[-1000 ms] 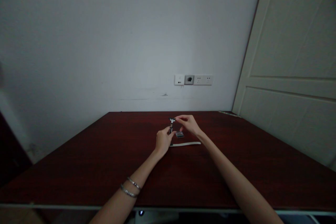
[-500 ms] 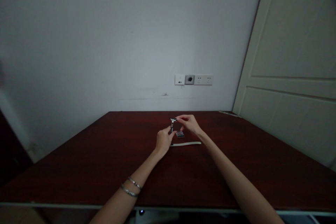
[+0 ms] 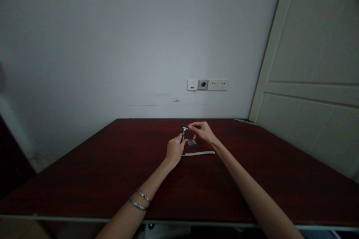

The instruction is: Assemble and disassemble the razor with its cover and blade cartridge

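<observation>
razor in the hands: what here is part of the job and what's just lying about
In hand: razor, gripped by the left hand; right hand pinching its head.
Lying about: small clear case and white strip on the table; wall sockets; door.

From my feed, the room is dim, with soft, flat light and no hard shadows. I see a plain white wall (image 3: pixel 112 44) filling most of the view. It carries a row of white sockets (image 3: pixel 207 84) and, below them, a faint dark scuff (image 3: pixel 176 101). A dark reddish-brown wooden table (image 3: pixel 112 179) runs back until it meets that wall, and its near edge has a pale trim (image 3: pixel 84 219). On the right stands a cream panelled door (image 3: pixel 316 63). Something dark (image 3: pixel 11 168) sits at the far left; I cannot tell what it is.
</observation>
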The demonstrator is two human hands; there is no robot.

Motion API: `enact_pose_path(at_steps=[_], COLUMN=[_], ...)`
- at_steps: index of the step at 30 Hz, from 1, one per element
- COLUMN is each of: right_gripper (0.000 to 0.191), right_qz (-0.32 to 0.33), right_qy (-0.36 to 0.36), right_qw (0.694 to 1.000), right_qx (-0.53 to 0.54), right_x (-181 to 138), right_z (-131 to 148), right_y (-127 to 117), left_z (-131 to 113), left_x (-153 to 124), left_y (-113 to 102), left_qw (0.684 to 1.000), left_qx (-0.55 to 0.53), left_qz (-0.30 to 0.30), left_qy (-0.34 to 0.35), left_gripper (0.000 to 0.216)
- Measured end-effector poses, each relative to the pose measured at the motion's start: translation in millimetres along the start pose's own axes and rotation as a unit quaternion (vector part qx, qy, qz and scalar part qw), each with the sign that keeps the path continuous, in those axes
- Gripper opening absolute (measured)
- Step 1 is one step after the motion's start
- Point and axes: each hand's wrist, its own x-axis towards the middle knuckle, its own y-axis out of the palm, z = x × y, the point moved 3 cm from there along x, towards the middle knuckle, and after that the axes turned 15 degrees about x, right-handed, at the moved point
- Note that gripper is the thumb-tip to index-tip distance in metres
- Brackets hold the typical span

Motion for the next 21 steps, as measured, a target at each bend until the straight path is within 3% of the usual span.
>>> enact_pose_path(at_steps=[7,21], right_gripper=[0.033,0.037], right_qz=[0.0,-0.042], right_qy=[-0.015,-0.013], right_qw=[1.0,0.999], right_qx=[-0.001,0.002], right_x=[-0.1,0.2], right_z=[3.2,3.4], right_y=[2.8,-0.4], left_z=[-2.6,0.2], left_x=[1.4,5.8], left_y=[-4.1,-4.5], left_qw=[0.999,0.999], left_qx=[0.046,-0.029], left_qz=[0.006,-0.016], left_qy=[-0.001,0.004], left_gripper=[0.032,0.031])
